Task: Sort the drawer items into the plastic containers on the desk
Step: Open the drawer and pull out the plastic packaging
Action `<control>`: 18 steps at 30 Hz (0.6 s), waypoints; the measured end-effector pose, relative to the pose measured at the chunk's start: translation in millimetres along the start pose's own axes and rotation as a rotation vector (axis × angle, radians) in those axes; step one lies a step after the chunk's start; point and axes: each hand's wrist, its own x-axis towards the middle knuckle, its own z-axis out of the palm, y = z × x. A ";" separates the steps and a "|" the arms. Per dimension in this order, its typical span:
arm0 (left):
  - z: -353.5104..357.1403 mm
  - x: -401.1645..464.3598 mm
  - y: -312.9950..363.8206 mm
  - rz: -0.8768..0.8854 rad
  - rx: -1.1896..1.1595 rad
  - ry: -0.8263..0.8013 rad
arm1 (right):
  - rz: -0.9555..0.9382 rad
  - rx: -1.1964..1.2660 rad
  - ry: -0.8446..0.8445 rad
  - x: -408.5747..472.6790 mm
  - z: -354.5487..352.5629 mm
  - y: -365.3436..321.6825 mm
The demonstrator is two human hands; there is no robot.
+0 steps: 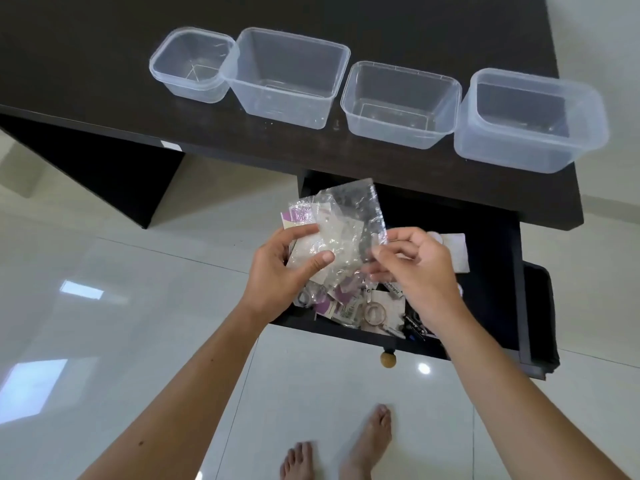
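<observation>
Above the open drawer point(491, 237), my left hand point(280, 271) grips a bundle of clear plastic bags point(346, 220), thumb pressed on their front. My right hand point(419, 271) pinches the right edge of the same bags with its fingertips. Several small items lie in the drawer under my hands: purple-and-white cards point(341, 299), a metal ring point(375, 311), batteries point(415, 325) and white paper point(453, 251). Four clear plastic containers stand in a row on the dark desk point(86, 64): a small one point(194, 64), a large one point(287, 76), a medium one point(401, 103) and a frosted one point(530, 119). All look empty.
The drawer is pulled out below the desk's right side, with a round wooden knob point(388, 359) on its front. A dark bag point(540, 313) hangs beside the drawer at the right. White glossy floor tiles point(104, 306) lie below, with my bare feet point(367, 445) on them.
</observation>
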 end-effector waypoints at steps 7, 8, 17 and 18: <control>1.3 1.1 0.3 0.005 -0.062 -0.001 | -0.010 -0.057 -0.094 1.4 18.9 8.1; 1.1 1.0 1.2 -0.005 -0.088 -0.006 | -0.017 -0.082 -0.096 1.8 20.0 9.0; 1.1 1.9 -2.9 -0.020 0.002 0.028 | -0.065 -0.279 -0.112 4.8 20.4 21.2; -0.1 1.9 -2.9 -0.007 -0.002 0.025 | -0.067 -0.295 -0.107 5.6 17.6 23.0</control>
